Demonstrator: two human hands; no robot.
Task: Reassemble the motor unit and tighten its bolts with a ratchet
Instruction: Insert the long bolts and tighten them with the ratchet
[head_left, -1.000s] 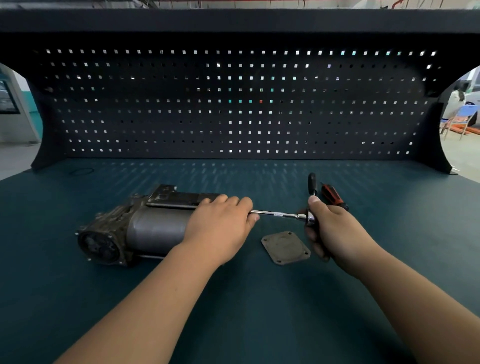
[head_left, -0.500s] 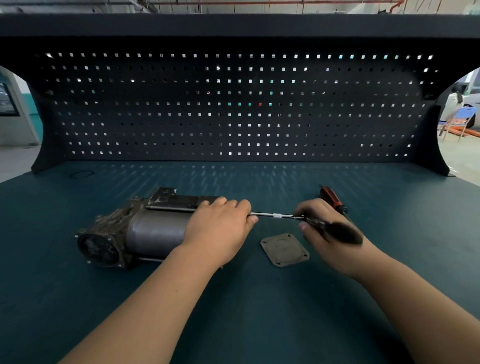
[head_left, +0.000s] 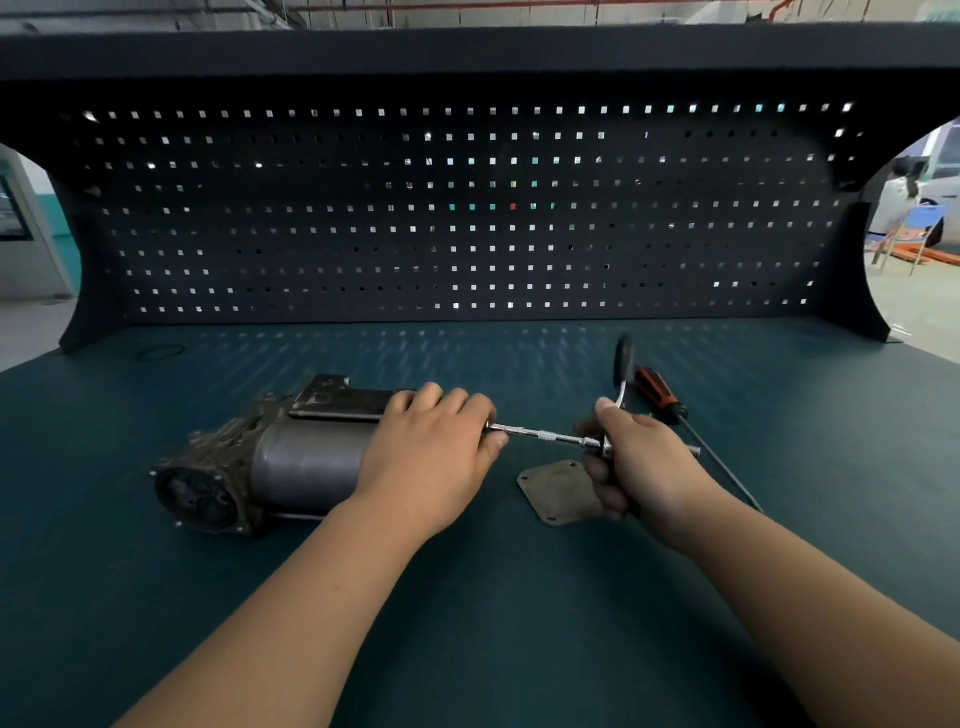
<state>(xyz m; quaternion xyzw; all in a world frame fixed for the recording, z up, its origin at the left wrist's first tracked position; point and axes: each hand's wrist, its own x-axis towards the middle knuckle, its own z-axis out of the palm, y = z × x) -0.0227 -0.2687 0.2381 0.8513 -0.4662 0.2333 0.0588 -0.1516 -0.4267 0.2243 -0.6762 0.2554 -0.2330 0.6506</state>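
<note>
The grey motor unit (head_left: 291, 462) lies on its side on the dark teal bench, its round end facing front left. My left hand (head_left: 431, 457) grips its right end and hides that end. A slim chrome extension bar (head_left: 545, 435) runs from under my left fingers rightward to the ratchet head. My right hand (head_left: 639, 462) grips the ratchet (head_left: 622, 364) at its head; the black handle stands up and away from me. A square metal cover plate (head_left: 556, 491) with corner holes lies flat just below the bar, between my hands.
A red-and-black screwdriver (head_left: 660, 389) lies behind my right hand, its thin shaft running to the front right. The black pegboard back wall (head_left: 467, 208) closes off the bench's far side. A dark ring (head_left: 158, 353) lies at the far left.
The ratchet handle swung back from lying down toward the right to pointing up and away. My left hand and the motor stayed put.
</note>
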